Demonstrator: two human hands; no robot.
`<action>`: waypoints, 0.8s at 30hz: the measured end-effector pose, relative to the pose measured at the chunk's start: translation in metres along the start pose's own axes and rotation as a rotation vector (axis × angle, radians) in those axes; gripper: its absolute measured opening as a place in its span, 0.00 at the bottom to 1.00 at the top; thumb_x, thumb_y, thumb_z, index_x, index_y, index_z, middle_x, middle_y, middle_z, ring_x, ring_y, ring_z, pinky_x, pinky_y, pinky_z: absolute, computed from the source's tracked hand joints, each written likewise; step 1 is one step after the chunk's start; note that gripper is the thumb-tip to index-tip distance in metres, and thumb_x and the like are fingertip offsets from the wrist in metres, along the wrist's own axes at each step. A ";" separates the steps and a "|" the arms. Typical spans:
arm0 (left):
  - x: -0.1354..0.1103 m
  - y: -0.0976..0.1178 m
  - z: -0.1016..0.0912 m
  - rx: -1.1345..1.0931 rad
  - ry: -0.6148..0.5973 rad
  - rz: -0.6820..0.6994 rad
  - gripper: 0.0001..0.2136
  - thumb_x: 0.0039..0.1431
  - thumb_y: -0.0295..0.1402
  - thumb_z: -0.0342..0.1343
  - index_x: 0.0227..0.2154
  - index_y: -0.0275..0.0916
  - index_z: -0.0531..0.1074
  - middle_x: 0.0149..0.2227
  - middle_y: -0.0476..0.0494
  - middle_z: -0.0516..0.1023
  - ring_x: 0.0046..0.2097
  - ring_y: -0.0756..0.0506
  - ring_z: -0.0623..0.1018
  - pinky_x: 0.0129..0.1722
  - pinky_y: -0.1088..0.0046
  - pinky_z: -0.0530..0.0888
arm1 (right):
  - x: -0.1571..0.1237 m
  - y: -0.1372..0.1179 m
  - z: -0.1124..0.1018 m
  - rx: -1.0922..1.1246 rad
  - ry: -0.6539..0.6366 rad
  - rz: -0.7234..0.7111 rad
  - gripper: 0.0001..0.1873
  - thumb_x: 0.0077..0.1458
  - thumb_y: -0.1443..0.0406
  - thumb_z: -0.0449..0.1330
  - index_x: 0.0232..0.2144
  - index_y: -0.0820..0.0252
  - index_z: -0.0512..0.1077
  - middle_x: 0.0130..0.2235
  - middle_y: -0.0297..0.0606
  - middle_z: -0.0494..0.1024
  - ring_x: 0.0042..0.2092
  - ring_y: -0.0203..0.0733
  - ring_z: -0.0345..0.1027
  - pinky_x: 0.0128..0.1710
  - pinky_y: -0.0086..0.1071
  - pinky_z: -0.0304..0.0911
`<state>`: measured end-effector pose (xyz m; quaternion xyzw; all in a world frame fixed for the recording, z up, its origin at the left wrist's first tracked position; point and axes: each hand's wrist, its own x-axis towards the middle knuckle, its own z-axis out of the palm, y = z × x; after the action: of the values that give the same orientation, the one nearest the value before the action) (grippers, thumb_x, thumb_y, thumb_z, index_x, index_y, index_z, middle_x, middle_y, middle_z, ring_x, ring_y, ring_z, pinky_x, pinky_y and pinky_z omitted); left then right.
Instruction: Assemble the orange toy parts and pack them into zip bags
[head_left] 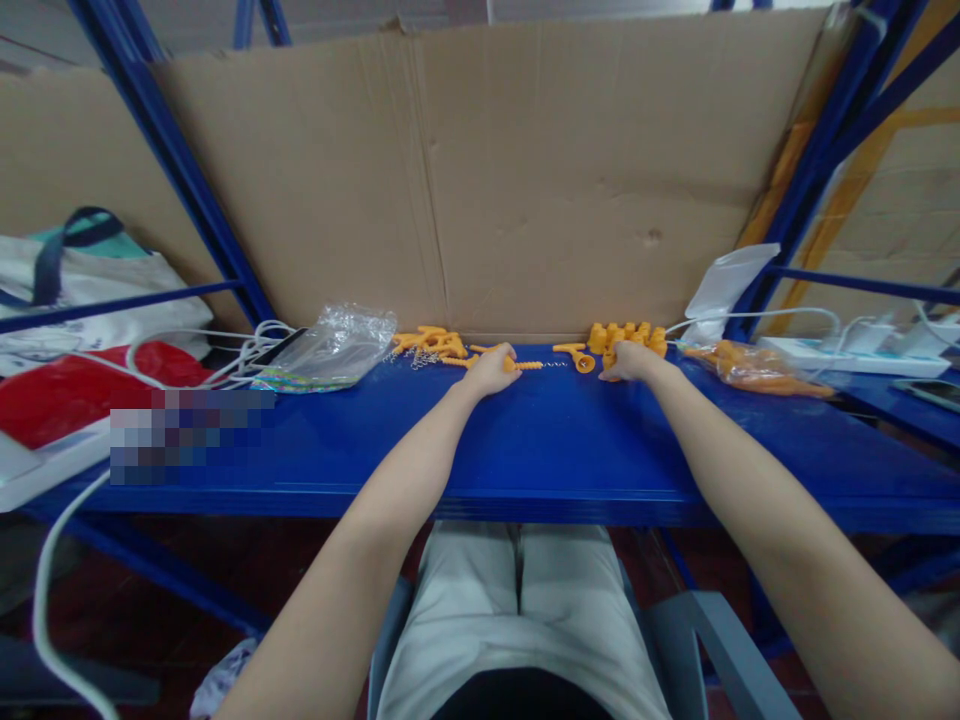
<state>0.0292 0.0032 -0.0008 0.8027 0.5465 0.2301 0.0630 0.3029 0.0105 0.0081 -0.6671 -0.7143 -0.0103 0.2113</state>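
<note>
My left hand [491, 371] is closed around an orange part at the middle of the blue table. A ridged, screw-like orange rod [529, 366] sticks out to the right of its fingers. Right beside that rod lies a thin metal spring [555, 364]. My right hand [628, 361] has its fingers closed on an orange piece [609, 358] at the front of a cluster of orange cup-like pieces [651, 336]. Between both hands lies an orange part with a round funnel-like end [583, 362]. Behind my left hand is a pile of orange parts [431, 340] with loose springs [421, 358].
A clear plastic bag [337, 345] and white cables [247, 350] are on the left, near a red bag [90, 390]. On the right are a bag of orange parts [754, 368] and a white power strip [847, 357]. A cardboard sheet [555, 180] stands behind the table [540, 450].
</note>
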 end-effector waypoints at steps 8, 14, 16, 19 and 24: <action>-0.001 0.000 -0.001 0.033 0.025 0.024 0.11 0.56 0.35 0.58 0.42 0.42 0.67 0.31 0.49 0.78 0.36 0.46 0.78 0.38 0.72 0.71 | -0.014 -0.034 -0.004 -0.118 -0.048 -0.109 0.16 0.50 0.69 0.62 0.43 0.57 0.75 0.47 0.48 0.78 0.52 0.59 0.70 0.51 0.49 0.64; 0.000 -0.001 0.001 0.031 0.041 0.031 0.12 0.55 0.35 0.59 0.41 0.41 0.68 0.31 0.48 0.78 0.36 0.45 0.78 0.38 0.71 0.71 | -0.014 -0.040 0.000 -0.072 -0.074 -0.183 0.15 0.52 0.68 0.62 0.43 0.57 0.75 0.46 0.45 0.79 0.50 0.56 0.71 0.49 0.47 0.65; 0.000 -0.001 0.001 0.025 0.042 0.028 0.11 0.55 0.34 0.59 0.41 0.41 0.68 0.31 0.48 0.78 0.36 0.45 0.78 0.38 0.71 0.71 | -0.013 -0.039 0.000 -0.063 -0.081 -0.190 0.15 0.51 0.69 0.61 0.43 0.59 0.74 0.46 0.46 0.78 0.49 0.55 0.72 0.49 0.45 0.65; 0.000 -0.001 0.001 0.009 0.030 0.018 0.11 0.56 0.35 0.58 0.41 0.41 0.67 0.31 0.48 0.78 0.35 0.46 0.78 0.37 0.72 0.71 | -0.010 -0.037 -0.001 -0.046 -0.082 -0.177 0.14 0.50 0.71 0.62 0.42 0.60 0.74 0.46 0.46 0.79 0.50 0.55 0.72 0.49 0.44 0.65; 0.000 -0.001 0.000 -0.019 0.034 0.009 0.10 0.55 0.34 0.59 0.40 0.42 0.68 0.29 0.50 0.77 0.34 0.46 0.78 0.37 0.72 0.71 | -0.009 -0.035 -0.002 -0.007 -0.079 -0.177 0.18 0.48 0.71 0.64 0.43 0.57 0.74 0.48 0.45 0.78 0.51 0.55 0.71 0.51 0.46 0.64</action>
<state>0.0284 0.0037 -0.0016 0.8003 0.5419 0.2494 0.0604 0.2699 -0.0022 0.0167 -0.6022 -0.7780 -0.0049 0.1789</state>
